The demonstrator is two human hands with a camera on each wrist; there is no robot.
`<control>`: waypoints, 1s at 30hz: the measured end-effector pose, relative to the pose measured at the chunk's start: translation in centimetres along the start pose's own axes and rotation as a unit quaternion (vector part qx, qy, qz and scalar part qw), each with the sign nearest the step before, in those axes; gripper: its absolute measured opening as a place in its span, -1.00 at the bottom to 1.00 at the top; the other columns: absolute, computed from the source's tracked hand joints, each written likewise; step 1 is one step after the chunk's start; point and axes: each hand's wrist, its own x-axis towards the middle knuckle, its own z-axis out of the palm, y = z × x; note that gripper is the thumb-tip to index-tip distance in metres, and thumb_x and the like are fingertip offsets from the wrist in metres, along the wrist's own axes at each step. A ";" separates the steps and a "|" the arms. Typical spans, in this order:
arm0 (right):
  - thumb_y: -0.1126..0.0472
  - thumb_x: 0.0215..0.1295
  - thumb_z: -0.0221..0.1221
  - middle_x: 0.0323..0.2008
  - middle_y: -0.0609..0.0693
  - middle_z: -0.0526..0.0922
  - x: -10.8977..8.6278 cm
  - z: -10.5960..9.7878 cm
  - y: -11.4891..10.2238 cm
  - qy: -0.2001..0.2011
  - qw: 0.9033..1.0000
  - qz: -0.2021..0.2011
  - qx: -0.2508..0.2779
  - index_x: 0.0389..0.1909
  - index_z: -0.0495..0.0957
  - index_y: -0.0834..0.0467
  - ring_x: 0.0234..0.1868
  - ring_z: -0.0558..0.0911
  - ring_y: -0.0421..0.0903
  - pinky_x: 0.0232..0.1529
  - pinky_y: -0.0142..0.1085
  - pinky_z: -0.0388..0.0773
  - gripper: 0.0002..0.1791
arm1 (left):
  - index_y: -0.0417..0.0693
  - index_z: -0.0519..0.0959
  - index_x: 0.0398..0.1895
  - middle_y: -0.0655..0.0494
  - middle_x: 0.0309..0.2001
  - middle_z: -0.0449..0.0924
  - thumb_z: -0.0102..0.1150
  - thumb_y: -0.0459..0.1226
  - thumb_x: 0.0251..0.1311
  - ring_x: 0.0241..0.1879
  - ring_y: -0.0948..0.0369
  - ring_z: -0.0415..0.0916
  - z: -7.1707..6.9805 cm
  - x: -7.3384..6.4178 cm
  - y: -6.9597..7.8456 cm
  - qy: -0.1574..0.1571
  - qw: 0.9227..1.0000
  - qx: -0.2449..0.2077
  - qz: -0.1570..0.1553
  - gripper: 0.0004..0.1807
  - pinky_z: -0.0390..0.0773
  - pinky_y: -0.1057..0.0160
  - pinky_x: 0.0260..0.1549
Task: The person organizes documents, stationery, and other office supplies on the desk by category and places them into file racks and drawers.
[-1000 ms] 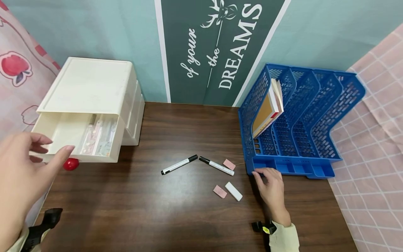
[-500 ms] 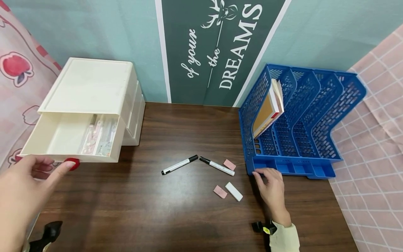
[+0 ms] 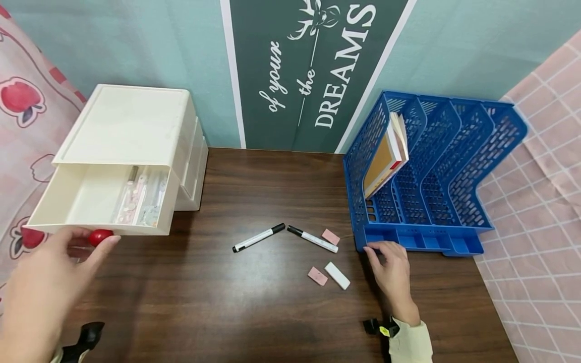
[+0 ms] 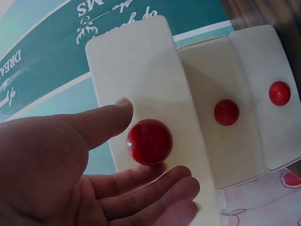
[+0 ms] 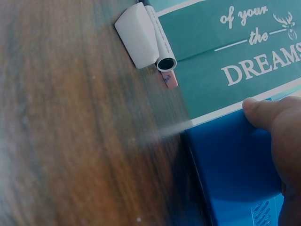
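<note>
A white drawer unit [image 3: 122, 121] stands at the left, its top drawer [image 3: 50, 220] pulled out. Flat, clear-wrapped stationery packs [image 3: 140, 196] lie in the drawer's right half. My left hand [image 3: 50, 282] is at the drawer front, thumb and fingers on either side of its round red knob [image 4: 149, 141]. In the left wrist view the fingers are loosely bent just beneath the knob, and a small gap shows beside the thumb. At the right, my right hand [image 3: 391, 275] grips the near-left corner of a blue file rack [image 3: 436, 166], thumb over its edge [image 5: 256, 110].
Two black-capped markers [image 3: 258, 237] [image 3: 313, 239], two pink erasers [image 3: 317, 276] [image 3: 330, 236] and a white eraser [image 3: 337, 276] lie mid-table [image 3: 254, 302]. A book [image 3: 383, 164] leans in the rack's left slot. A patterned curtain [image 3: 20, 126] hangs at the left.
My left hand has come down from over the drawer front to the red knob and shifted right, its thumb passing off the knob. The drawer and my right hand have stayed put.
</note>
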 end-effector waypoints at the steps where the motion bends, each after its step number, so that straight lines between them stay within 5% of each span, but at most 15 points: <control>1: 0.40 0.10 0.46 -0.33 0.15 0.75 0.0 0.0 0.0 0.001 1.000 0.000 0.000 -0.33 0.72 0.26 -0.22 0.66 0.13 0.02 0.04 0.37 -0.87 | -0.34 0.56 -0.13 -0.48 -0.16 0.64 0.38 0.04 0.23 -0.21 -0.41 0.54 0.1 0.0 0.1 0.001 1.000 -0.003 -0.002 -0.44 0.40 -0.20 -0.40; 8: 0.39 0.10 0.46 -0.33 0.15 0.75 0.0 0.0 -0.1 0.001 1.000 0.004 -0.001 -0.33 0.72 0.26 -0.22 0.65 0.13 0.02 0.03 0.37 -0.87 | -0.31 0.60 -0.20 -0.44 -0.19 0.67 0.49 -0.13 0.12 -0.18 -0.35 0.62 0.8 -0.2 0.2 0.050 0.998 -0.036 0.007 -0.58 0.30 0.24 -0.56; 10: 0.39 0.10 0.46 -0.33 0.15 0.75 0.0 0.0 -0.1 0.001 1.000 0.005 -0.002 -0.33 0.72 0.26 -0.22 0.65 0.13 0.02 0.03 0.37 -0.87 | -0.28 0.62 -0.21 -0.40 -0.22 0.69 0.50 -0.13 0.10 -0.34 -0.06 0.71 0.9 -0.1 0.1 0.059 0.997 -0.039 0.002 -0.60 0.25 0.34 -0.59; 14: 0.39 0.10 0.46 -0.33 0.16 0.75 0.1 -0.1 -0.1 0.001 1.000 0.006 -0.002 -0.33 0.72 0.26 -0.21 0.65 0.13 0.03 0.03 0.37 -0.87 | -0.28 0.60 -0.16 -0.36 -0.23 0.71 0.49 -0.15 0.11 -0.40 0.02 0.70 1.1 -0.2 0.2 0.072 0.996 -0.043 -0.016 -0.59 0.22 0.45 -0.61; 16: 0.39 0.11 0.46 -0.33 0.16 0.75 0.1 -0.1 -0.1 0.001 1.000 0.006 -0.001 -0.33 0.72 0.26 -0.21 0.65 0.14 0.04 0.04 0.37 -0.87 | -0.28 0.57 -0.11 -0.36 -0.20 0.71 0.48 -0.16 0.11 -0.47 0.33 0.63 1.1 -0.2 0.3 0.078 0.996 -0.045 -0.029 -0.57 0.21 0.48 -0.61; 17: 0.39 0.11 0.46 -0.33 0.16 0.75 0.2 -0.1 -0.2 0.001 1.000 0.006 -0.001 -0.33 0.72 0.26 -0.21 0.65 0.14 0.04 0.04 0.37 -0.87 | -0.29 0.55 -0.08 -0.37 -0.19 0.70 0.47 -0.17 0.12 -0.43 0.16 0.67 1.1 -0.3 0.4 0.079 0.995 -0.046 -0.032 -0.55 0.20 0.48 -0.61; 21: 0.39 0.11 0.46 -0.33 0.16 0.75 0.2 0.0 -0.2 -0.001 1.000 0.005 0.000 -0.33 0.72 0.26 -0.21 0.65 0.13 0.04 0.04 0.37 -0.88 | -0.32 0.53 -0.04 -0.39 -0.19 0.70 0.47 -0.19 0.11 -0.51 0.86 0.18 0.9 0.0 0.5 0.089 0.994 -0.057 -0.035 -0.53 0.20 0.50 -0.59; 23: 0.39 0.11 0.46 -0.32 0.15 0.76 0.2 0.0 -0.2 -0.002 1.000 0.006 0.000 -0.33 0.72 0.25 -0.21 0.66 0.13 0.04 0.04 0.37 -0.87 | -0.33 0.54 -0.05 -0.39 -0.20 0.70 0.46 -0.20 0.10 -0.50 0.89 0.17 0.9 0.1 0.6 0.092 0.993 -0.061 -0.029 -0.53 0.20 0.49 -0.59; 24: 0.39 0.11 0.46 -0.32 0.16 0.76 0.1 0.0 -0.1 -0.002 1.000 0.006 0.000 -0.33 0.72 0.25 -0.20 0.66 0.13 0.03 0.04 0.37 -0.87 | -0.33 0.54 -0.05 -0.38 -0.21 0.70 0.46 -0.20 0.10 -0.49 0.96 0.01 0.8 0.2 0.6 0.093 0.993 -0.063 -0.029 -0.53 0.20 0.49 -0.59; 30: 0.39 0.11 0.46 -0.31 0.16 0.76 0.0 -0.1 -0.1 -0.006 1.000 0.009 0.001 -0.32 0.72 0.25 -0.20 0.66 0.13 0.03 0.02 0.37 -0.87 | -0.32 0.56 -0.08 -0.36 -0.26 0.70 0.46 -0.20 0.10 -0.49 0.97 0.03 1.0 0.7 0.5 0.102 0.992 -0.070 -0.016 -0.55 0.22 0.49 -0.58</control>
